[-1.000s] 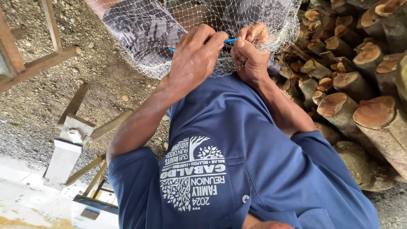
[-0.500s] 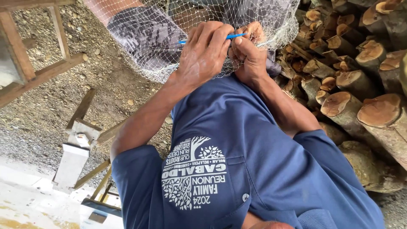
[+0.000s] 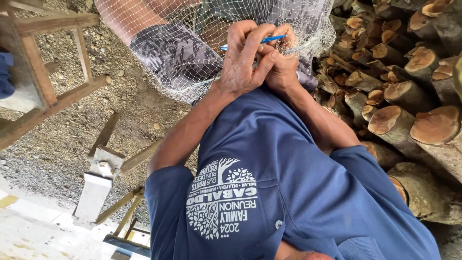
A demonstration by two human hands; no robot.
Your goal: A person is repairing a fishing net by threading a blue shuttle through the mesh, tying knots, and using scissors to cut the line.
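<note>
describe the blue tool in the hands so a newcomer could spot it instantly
Start at the pale mesh fishing net draped across the top of the view, left of the stacked cut logs. Both hands meet at its lower edge; the left hand pinches a slim bright blue plastic needle. Nothing else nearby is bright blue and thin.

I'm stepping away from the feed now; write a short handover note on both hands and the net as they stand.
Left hand: closed on a slim blue tool, its tip toward the right hand.
Right hand: fingers pinching the white mesh net where the tool meets it.
The net drapes over the person's lap; stacked cut logs lie to the right, a wooden frame to the left on gravel.
Done and left: how much mesh is worked cannot be told.
</note>
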